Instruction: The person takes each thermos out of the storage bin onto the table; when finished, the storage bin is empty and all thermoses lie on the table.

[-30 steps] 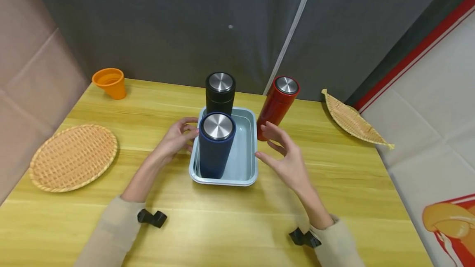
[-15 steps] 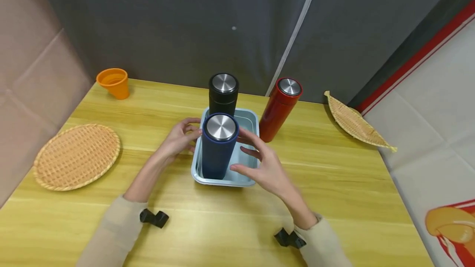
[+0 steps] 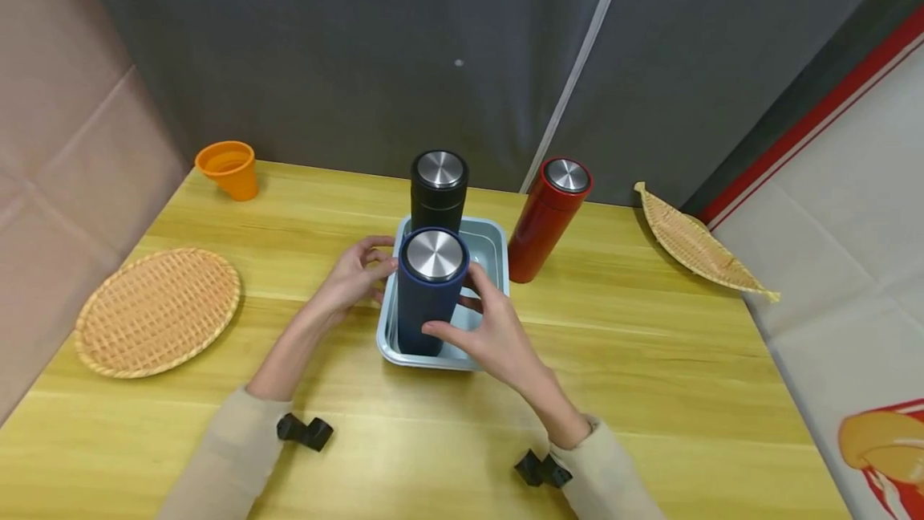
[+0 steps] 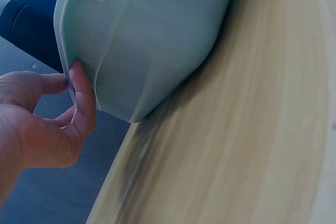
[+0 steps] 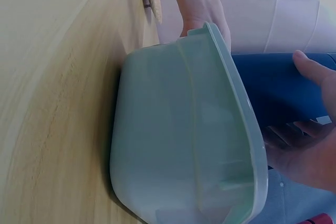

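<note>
A pale blue-green plastic tub (image 3: 492, 253) stands on the table, and a dark blue thermos (image 3: 421, 303) is upright in its front part. Behind that, a black thermos (image 3: 436, 203) stands in the tub, its lower part hidden. My left hand (image 3: 354, 275) pinches the tub's left rim between thumb and fingers, as the left wrist view shows. Reaching over the right rim, my right hand (image 3: 498, 339) grips the blue thermos, thumb on its near side and fingers around its right and far side. A red thermos (image 3: 543, 227) stands just right of the tub.
On the wooden table (image 3: 650, 408), a round woven tray (image 3: 159, 311) lies at the left and an orange cup (image 3: 234, 171) stands at the back left. A leaf-shaped woven basket (image 3: 696, 243) sits at the back right. A dark grey panel (image 3: 325, 62) rises behind.
My right hand has moved left, from beside the tub's right rim to the blue thermos, and closed around it. The left hand has stayed at the rim.
</note>
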A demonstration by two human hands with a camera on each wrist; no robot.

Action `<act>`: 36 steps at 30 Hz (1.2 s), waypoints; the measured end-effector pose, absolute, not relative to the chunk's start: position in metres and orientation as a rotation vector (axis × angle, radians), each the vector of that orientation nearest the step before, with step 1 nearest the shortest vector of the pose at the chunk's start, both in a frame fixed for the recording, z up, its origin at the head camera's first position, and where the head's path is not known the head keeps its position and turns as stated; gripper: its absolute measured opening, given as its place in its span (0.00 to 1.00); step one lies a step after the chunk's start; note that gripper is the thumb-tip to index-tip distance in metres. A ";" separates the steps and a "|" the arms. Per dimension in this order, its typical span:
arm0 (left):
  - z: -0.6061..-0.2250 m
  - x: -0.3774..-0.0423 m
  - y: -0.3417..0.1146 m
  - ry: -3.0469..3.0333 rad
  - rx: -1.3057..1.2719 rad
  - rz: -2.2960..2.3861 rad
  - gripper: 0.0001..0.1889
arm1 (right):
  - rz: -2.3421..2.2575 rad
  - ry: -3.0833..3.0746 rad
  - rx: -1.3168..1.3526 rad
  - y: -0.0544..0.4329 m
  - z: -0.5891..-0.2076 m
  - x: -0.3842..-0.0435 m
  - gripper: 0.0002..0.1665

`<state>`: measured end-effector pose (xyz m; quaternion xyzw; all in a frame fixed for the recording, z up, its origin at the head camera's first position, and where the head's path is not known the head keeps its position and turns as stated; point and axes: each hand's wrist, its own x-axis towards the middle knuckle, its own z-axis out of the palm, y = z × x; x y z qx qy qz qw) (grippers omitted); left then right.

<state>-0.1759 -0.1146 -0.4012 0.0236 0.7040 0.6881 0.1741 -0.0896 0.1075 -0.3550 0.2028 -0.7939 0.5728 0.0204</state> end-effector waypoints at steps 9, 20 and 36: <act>-0.400 -0.176 -0.114 1.994 0.061 1.955 0.25 | 1.772 -2.460 0.623 0.106 -0.355 -0.090 0.46; -0.401 -0.176 -0.114 1.990 0.073 1.953 0.26 | 1.754 -2.459 0.605 0.105 -0.354 -0.089 0.44; -0.402 -0.175 -0.114 1.988 0.069 1.978 0.26 | 1.767 -2.377 0.591 0.108 -0.353 -0.091 0.43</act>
